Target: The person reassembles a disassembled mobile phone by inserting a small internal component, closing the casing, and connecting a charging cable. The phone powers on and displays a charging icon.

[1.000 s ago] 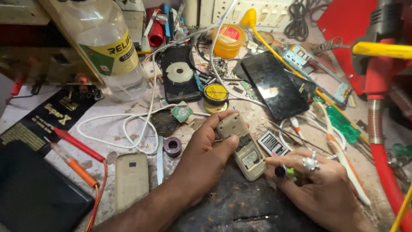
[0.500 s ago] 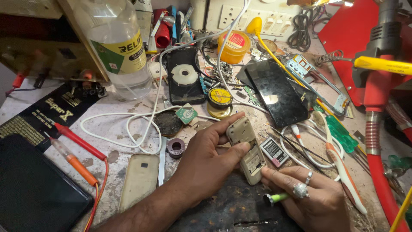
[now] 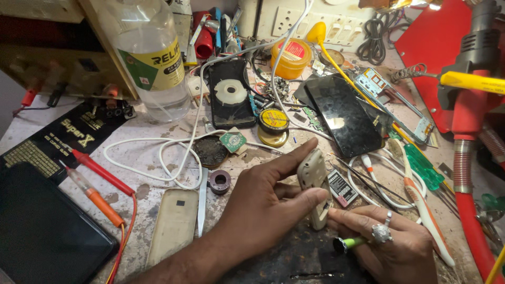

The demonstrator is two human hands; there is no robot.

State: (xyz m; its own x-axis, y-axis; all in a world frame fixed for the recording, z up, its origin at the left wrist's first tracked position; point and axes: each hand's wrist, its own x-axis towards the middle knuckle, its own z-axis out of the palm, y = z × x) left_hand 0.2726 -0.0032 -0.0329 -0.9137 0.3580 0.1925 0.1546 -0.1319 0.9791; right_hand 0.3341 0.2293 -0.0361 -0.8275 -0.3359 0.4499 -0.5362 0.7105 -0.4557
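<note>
Hands work at the near edge of the table (image 3: 158, 158), both on a small beige phone (image 3: 314, 188) that serves as reference point. Left hand (image 3: 263, 208) grips this phone with forefinger along its top edge and thumb under its lower part, tilting it on edge. Right hand (image 3: 392, 244) is closed around a green-handled screwdriver (image 3: 348, 243), fingertips touching the phone's lower corner; the tool tip is hidden. Just right of the phone lies a small battery (image 3: 343, 188) with a printed label. Left of the phone, past the left wrist, lie metal tweezers (image 3: 202, 202), a beige back cover (image 3: 172, 225) and a small dark roll of tape (image 3: 219, 181). Farther left lies a red and orange test probe pair (image 3: 97, 184). Beyond the phone lies a black cracked screen panel (image 3: 342, 113). Farther back stand a black phone frame (image 3: 230, 94) and a yellow tin (image 3: 292, 57). Far left of these stands a clear plastic bottle (image 3: 152, 63).
</note>
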